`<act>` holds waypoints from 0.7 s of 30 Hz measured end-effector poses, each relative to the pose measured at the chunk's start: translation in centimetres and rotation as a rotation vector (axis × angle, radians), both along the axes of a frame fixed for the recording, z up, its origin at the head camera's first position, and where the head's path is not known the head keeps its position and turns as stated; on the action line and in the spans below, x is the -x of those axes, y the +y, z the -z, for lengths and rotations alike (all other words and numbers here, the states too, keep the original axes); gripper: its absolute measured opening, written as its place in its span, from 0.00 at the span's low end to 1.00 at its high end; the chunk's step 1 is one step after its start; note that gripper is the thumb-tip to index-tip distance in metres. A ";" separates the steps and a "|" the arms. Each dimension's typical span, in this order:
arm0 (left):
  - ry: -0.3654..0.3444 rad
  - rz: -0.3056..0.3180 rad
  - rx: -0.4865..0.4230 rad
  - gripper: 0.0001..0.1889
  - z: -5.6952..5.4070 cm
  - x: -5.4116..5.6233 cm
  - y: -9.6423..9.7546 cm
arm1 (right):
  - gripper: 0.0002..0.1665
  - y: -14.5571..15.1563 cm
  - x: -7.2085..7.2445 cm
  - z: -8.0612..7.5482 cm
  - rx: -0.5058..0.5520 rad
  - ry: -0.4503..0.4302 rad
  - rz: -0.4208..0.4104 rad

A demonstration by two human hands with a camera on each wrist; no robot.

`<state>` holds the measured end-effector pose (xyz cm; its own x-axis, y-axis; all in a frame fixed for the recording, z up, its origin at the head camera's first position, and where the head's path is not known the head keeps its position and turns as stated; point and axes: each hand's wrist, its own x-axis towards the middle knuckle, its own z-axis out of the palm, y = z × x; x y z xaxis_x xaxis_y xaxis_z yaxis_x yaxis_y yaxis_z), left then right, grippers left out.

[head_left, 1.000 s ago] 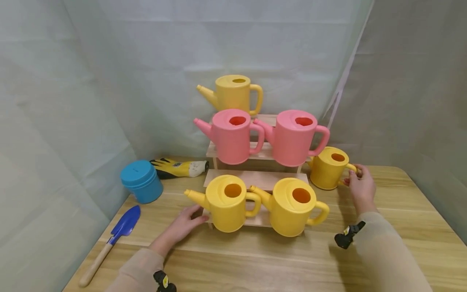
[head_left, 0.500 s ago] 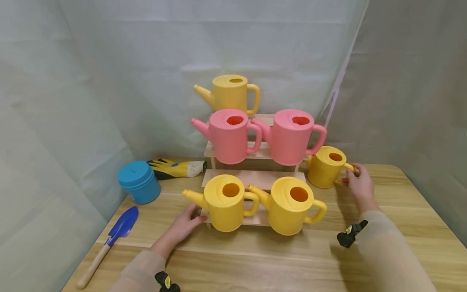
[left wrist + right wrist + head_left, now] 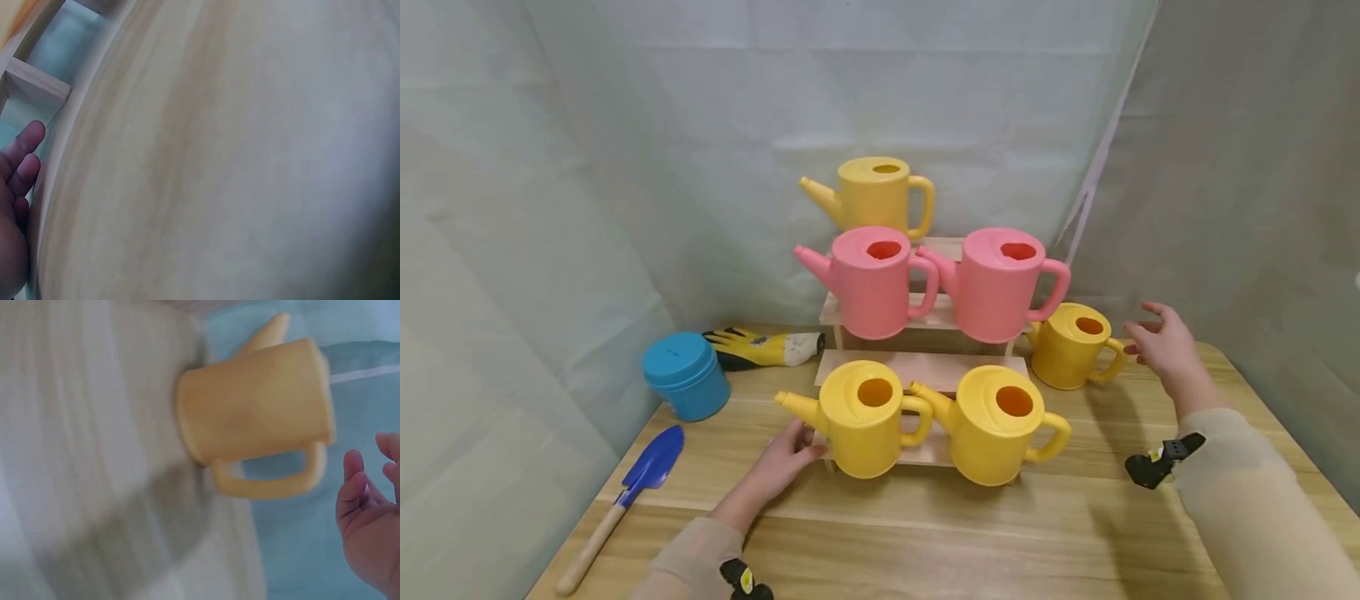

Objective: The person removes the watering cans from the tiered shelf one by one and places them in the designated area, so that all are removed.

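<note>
My right hand [image 3: 1165, 342] is off the yellow watering can [image 3: 1071, 346] on the table, just right of its handle. In the right wrist view that watering can [image 3: 250, 406] stands upright, and the right hand [image 3: 375, 525] has loosely bent fingers with nothing in them. At the front left corner of the stepped wooden stand [image 3: 925, 367], my left hand [image 3: 782, 462] rests with its thumb right at the lowest step. Relaxed fingers [image 3: 25, 169] of that hand show at the left wrist view's edge. Beside it, a yellow watering can [image 3: 861, 421] sits on the lowest step.
Another yellow can [image 3: 996, 425] shares the bottom step. Two pink watering cans [image 3: 874, 283] stand higher, below a yellow one [image 3: 872, 196] on top. Left lie a blue trowel [image 3: 655, 458], a lidded blue tub [image 3: 688, 379] and a yellow-black glove [image 3: 763, 346]. Curtains hang behind.
My right hand has let go of the yellow watering can's handle and moved up and right. That can stays in place. The left hand keeps its spot at the stand.
</note>
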<state>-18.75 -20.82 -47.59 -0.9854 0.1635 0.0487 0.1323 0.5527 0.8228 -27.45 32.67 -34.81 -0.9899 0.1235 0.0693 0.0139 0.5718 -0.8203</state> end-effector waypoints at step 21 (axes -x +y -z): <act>0.026 -0.015 0.050 0.22 0.1 0.0 0.1 | 0.41 -6.7 1.6 -13.0 -0.156 0.113 -0.121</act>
<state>-18.71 -20.68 -47.70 -0.9862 0.1515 0.0666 0.1448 0.5955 0.7902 -29.09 25.95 -21.80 -0.9817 -0.0168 0.1895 -0.1495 0.6838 -0.7142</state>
